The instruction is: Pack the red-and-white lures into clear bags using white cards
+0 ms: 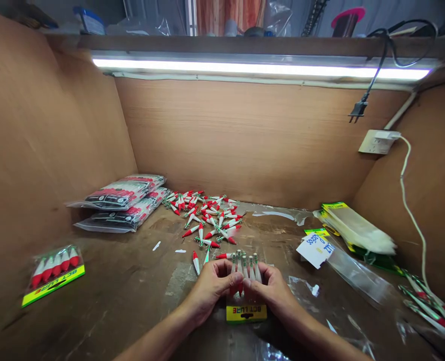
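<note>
Low in the middle of the head view, my left hand (214, 283) and my right hand (273, 287) meet, thumbs close together. Both are closed around a row of several red-and-white fishing lures (249, 265), their hooked ends pointing away from me. Beneath my thumbs is a clear plastic bag with a yellow "BCT LURE" header (246, 314). Whether the lures lie inside the bag or on top of it, I cannot tell. Just beyond my left hand, a loose pile of similar lures (211, 218) spreads across the wooden table (125, 301).
A filled lure pack (54, 273) lies at left, before stacked filled bags (127, 200). At right are header bags (358, 228), a handwritten paper tag (314, 249), and more lures (427, 306). A white cable (406, 195) hangs from the outlet; a black plug (358, 108) dangles above.
</note>
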Tool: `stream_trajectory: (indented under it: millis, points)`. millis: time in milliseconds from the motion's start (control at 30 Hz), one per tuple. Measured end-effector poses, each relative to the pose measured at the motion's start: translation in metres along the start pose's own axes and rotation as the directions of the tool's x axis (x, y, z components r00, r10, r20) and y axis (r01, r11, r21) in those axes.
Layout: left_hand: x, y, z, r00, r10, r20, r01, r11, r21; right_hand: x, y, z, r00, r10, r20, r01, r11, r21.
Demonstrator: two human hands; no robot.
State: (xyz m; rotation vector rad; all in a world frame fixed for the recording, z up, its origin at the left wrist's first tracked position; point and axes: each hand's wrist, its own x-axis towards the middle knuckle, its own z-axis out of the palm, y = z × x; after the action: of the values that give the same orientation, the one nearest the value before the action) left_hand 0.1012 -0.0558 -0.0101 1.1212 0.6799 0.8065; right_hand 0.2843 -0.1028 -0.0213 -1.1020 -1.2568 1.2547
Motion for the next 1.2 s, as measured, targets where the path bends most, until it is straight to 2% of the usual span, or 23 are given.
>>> stream_trajectory:
  millis: [167,300,467,633,733,867,1000,1100,1200]
  points:
    - [0.001,0.003,0.004,0.999,0.023,0.04,-0.029,0.989,0.147,0.001,0.001,-0.001,0.995,-0.02,-0.103,0.014,0.998,-0.059]
    - [0.003,0.001,0.004,0.994,0.084,0.075,-0.1,0.966,0.239,0.001,0.004,0.003,0.992,-0.011,-0.125,0.001,0.997,-0.078]
    - [0.006,-0.003,0.002,0.992,0.094,0.087,-0.11,0.972,0.21,0.001,0.011,0.004,0.991,-0.055,-0.121,0.053,0.998,-0.026]
    - [0.006,-0.005,0.002,0.994,0.106,0.028,-0.109,0.973,0.203,-0.001,0.009,0.004,0.991,-0.052,-0.127,0.046,0.998,-0.049]
    - [0.005,-0.005,0.003,0.993,0.114,0.028,-0.117,0.972,0.205,0.0,0.01,0.004,0.99,-0.044,-0.136,0.036,0.997,-0.063]
    - [0.003,-0.006,0.004,0.998,0.065,0.017,-0.067,0.98,0.186,0.002,0.014,0.004,0.991,-0.036,-0.128,0.036,0.999,0.002]
    - [0.004,-0.008,0.008,0.997,0.068,-0.039,-0.063,0.991,0.122,0.0,0.014,0.005,0.982,-0.083,-0.167,0.081,0.997,-0.02]
    - [0.005,-0.007,0.009,0.993,0.114,0.019,-0.115,0.987,0.112,-0.002,0.013,0.005,0.977,-0.112,-0.181,0.098,0.992,-0.084]
    - [0.005,-0.006,0.01,0.987,0.156,0.041,-0.16,0.972,0.173,-0.001,0.014,0.005,0.979,-0.106,-0.177,0.082,0.988,-0.133]
